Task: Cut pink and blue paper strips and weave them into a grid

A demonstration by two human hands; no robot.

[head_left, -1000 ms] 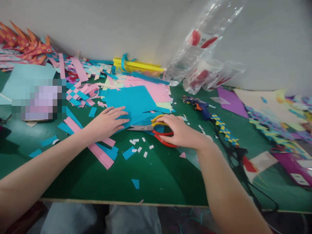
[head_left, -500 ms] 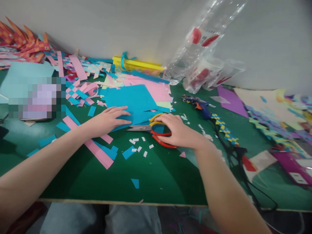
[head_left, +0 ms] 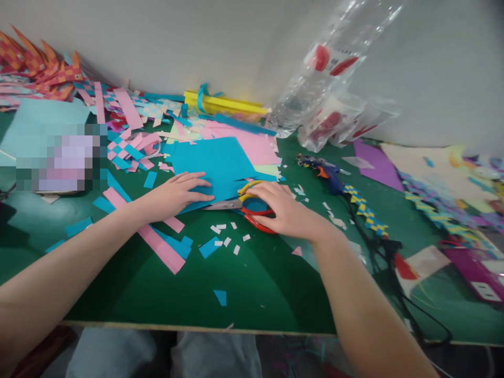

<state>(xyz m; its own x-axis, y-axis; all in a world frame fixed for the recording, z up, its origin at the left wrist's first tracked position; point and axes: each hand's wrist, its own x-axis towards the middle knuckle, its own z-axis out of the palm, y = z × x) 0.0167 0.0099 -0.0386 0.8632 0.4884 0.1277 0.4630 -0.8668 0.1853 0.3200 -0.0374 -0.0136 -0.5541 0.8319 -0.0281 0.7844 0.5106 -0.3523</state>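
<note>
My left hand (head_left: 173, 197) lies flat, fingers stretched, on the near corner of a blue paper sheet (head_left: 214, 160) on the green table (head_left: 255, 278). My right hand (head_left: 289, 212) is curled over the yellow and red handles of a pair of scissors (head_left: 224, 206). The scissors lie on the table, their closed blades pointing left toward my left fingertips. Under the blue sheet are pink sheets (head_left: 252, 144). Small white and blue paper scraps (head_left: 226, 239) lie just in front of the scissors.
Long pink and blue strips (head_left: 161, 247) lie under my left forearm. Woven paper pieces (head_left: 129, 149) and a yellow box (head_left: 224, 105) sit at the back. Clear plastic bags (head_left: 326, 100) lean on the wall. A blue glue gun (head_left: 328, 176), its black cable (head_left: 394, 278) and more papers lie to the right.
My right hand and the scissors have slid a little to the left and away from me. The left hand stays flat on the blue sheet.
</note>
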